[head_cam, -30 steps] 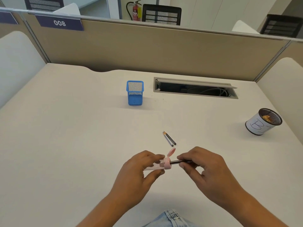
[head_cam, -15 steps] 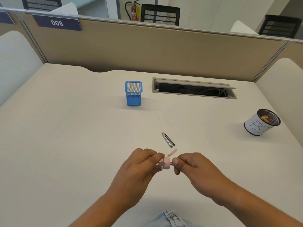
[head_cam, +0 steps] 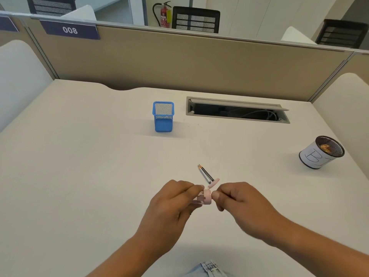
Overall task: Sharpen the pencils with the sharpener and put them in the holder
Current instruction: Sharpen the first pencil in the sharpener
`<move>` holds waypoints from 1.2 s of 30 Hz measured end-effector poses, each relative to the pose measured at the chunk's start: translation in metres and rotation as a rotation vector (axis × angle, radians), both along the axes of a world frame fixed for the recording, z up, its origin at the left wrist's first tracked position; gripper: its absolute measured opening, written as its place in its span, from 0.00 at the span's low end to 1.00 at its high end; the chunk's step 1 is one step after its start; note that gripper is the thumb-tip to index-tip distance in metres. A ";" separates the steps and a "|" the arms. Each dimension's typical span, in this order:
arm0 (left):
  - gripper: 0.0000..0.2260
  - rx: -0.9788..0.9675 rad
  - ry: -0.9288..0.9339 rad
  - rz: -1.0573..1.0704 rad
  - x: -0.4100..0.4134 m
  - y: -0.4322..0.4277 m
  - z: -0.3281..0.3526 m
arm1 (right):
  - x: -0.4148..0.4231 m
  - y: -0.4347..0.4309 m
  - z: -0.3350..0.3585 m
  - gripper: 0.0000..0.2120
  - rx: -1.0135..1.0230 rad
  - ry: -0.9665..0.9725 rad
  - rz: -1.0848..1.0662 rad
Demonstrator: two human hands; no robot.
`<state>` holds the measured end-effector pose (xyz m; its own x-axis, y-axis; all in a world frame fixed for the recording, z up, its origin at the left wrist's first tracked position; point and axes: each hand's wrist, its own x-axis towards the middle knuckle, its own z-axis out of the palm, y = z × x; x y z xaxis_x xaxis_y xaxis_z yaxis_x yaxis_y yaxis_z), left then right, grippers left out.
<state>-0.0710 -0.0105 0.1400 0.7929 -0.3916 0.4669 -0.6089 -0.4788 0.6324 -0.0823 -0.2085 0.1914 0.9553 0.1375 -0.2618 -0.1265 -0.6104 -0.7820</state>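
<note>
**Pink sharpener held between both hands**

Pink plastic identifies the sharpener point(head_cam: 206, 198), which we find above the near centre of the desk point(head_cam: 79, 160). Its hinged cap stands open and points up and to the right.

1. Left hand point(head_cam: 171, 208): we see the fingers curled round the sharpener body, gripping it from the left. Part of the body is covered by these fingers.
2. Right hand point(head_cam: 241, 204): we see it clenched in a pinch, thumb tip touching the sharpener's right end. The pencil it works is covered by the fingers, so we cannot see its shaft.
3. Loose pencils point(head_cam: 205, 173): two dark pencils lie side by side on the desk just beyond the hands. They touch each other along their length, and their sharpened tips point away from us. Their near ends lie close to the open cap.
4. Blue mesh holder point(head_cam: 163, 116): it stands upright, well apart from the hands, toward the far side of the desk. We see nothing in it.

Other items: a grey cable tray point(head_cam: 237, 112) is set into the desk just right of the holder. A round mesh cup point(head_cam: 321, 154) with a white wrap stands near the right edge and contains shavings. A beige partition point(head_cam: 179, 62) carrying a "008" label point(head_cam: 69, 30) closes the far side.
</note>
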 end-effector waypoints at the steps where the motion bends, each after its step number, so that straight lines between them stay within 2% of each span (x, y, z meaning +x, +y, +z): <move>1: 0.12 0.027 -0.065 0.003 0.000 0.000 -0.003 | 0.003 0.000 0.003 0.20 0.134 0.203 -0.079; 2: 0.12 0.036 -0.089 -0.001 0.001 -0.001 -0.004 | 0.005 -0.001 0.006 0.20 0.220 0.328 -0.111; 4: 0.12 0.011 -0.036 -0.012 0.002 -0.001 -0.003 | 0.008 -0.003 0.010 0.20 0.196 0.341 -0.057; 5: 0.12 -0.001 0.006 -0.019 0.002 -0.001 -0.002 | 0.008 -0.004 0.011 0.19 0.125 0.264 0.001; 7: 0.11 -0.027 0.095 -0.032 0.005 0.000 0.003 | 0.008 -0.011 0.009 0.14 -0.062 -0.015 0.140; 10: 0.12 -0.082 0.197 -0.030 0.006 0.001 0.007 | 0.007 -0.021 0.007 0.09 -0.494 -0.486 0.402; 12: 0.12 -0.092 0.190 -0.028 0.005 0.001 0.009 | 0.008 -0.023 0.005 0.10 -0.613 -0.635 0.472; 14: 0.12 -0.082 0.114 -0.015 0.003 -0.001 0.007 | 0.006 -0.023 0.001 0.12 -0.583 -0.631 0.441; 17: 0.12 -0.072 -0.062 0.035 0.000 -0.003 0.000 | 0.002 -0.015 0.000 0.13 -0.419 -0.522 0.347; 20: 0.11 -0.020 -0.219 0.063 -0.003 -0.004 -0.007 | 0.006 -0.008 0.003 0.18 -0.068 -0.094 0.136; 22: 0.11 -0.002 -0.201 0.060 -0.003 -0.006 -0.008 | 0.009 -0.007 0.006 0.19 -0.005 0.118 0.062; 24: 0.12 -0.032 -0.044 0.050 -0.001 -0.006 -0.003 | 0.009 -0.008 0.008 0.19 -0.105 0.048 0.125; 27: 0.13 -0.087 0.293 -0.043 0.005 -0.002 0.013 | 0.006 -0.013 0.006 0.17 -0.217 -0.185 0.184; 30: 0.13 -0.151 0.549 -0.124 0.013 0.001 0.026 | 0.003 -0.019 0.001 0.13 -0.345 -0.385 0.265; 33: 0.09 -0.052 0.533 -0.178 0.015 0.004 0.033 | -0.002 -0.020 0.000 0.12 -0.493 -0.489 0.337; 35: 0.09 -0.028 0.475 -0.157 0.015 0.005 0.033 | -0.006 -0.016 0.001 0.15 -0.488 -0.474 0.319; 36: 0.10 -0.019 0.430 -0.138 0.014 0.005 0.031 | -0.006 -0.014 0.001 0.16 -0.431 -0.408 0.278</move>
<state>-0.0575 -0.0051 0.1710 0.8574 -0.5018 0.1147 -0.3463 -0.3975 0.8497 -0.0886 -0.2223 0.1926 0.9335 0.3576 0.0269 0.3363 -0.8471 -0.4115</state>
